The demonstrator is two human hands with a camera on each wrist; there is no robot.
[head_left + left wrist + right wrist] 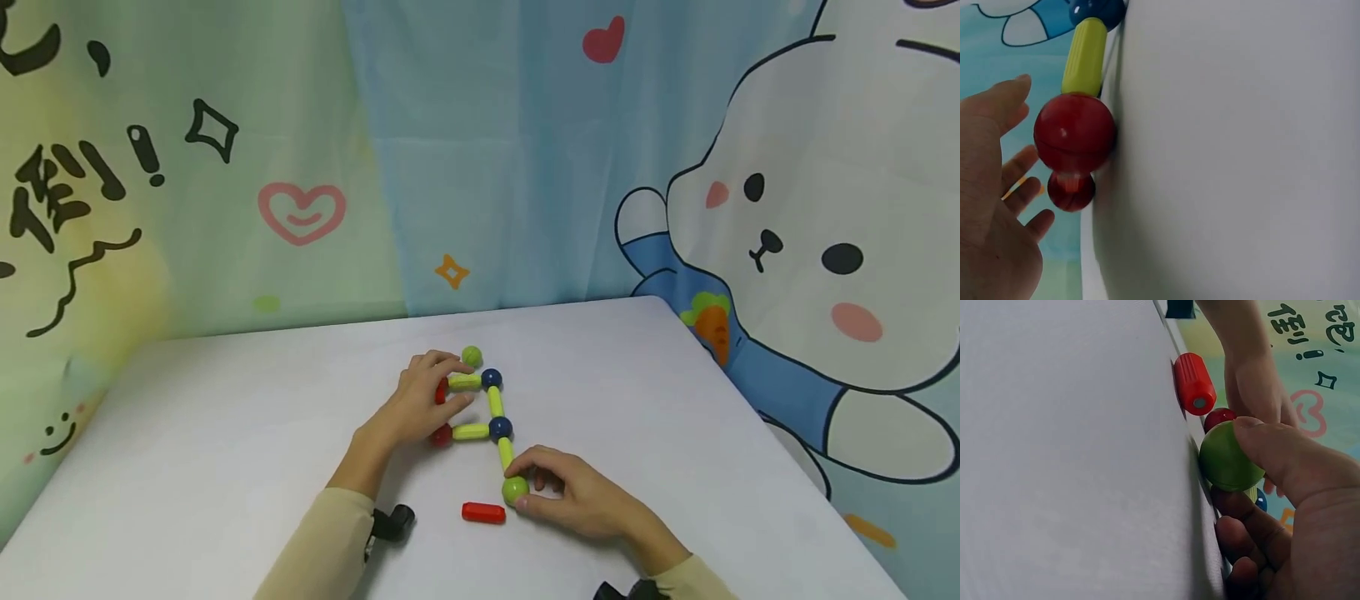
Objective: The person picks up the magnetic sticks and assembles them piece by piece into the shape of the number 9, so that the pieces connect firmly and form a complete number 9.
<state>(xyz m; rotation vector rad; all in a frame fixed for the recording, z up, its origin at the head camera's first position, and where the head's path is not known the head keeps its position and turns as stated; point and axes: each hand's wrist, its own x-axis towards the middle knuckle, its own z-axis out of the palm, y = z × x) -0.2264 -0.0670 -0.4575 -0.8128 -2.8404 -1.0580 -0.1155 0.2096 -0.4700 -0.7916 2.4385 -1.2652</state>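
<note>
A figure of magnetic balls and rods lies on the white table. Yellow-green rods (471,432) link two dark blue balls (500,428) to a red side, where a red rod (441,390) runs between two red balls (1075,132). My left hand (423,396) hovers over that red side, fingers loosely spread; the left wrist view shows it beside the red balls, thumb apart from them. At the figure's near end, my right hand (573,492) pinches a large green ball (515,491) between thumb and index finger. Its other fingers curl below the ball in the right wrist view.
A loose red rod (483,513) lies just left of the large green ball. A smaller green ball (471,357) sits at the figure's far end, by the left fingertips. Behind the table (225,433) hangs a printed curtain (465,167).
</note>
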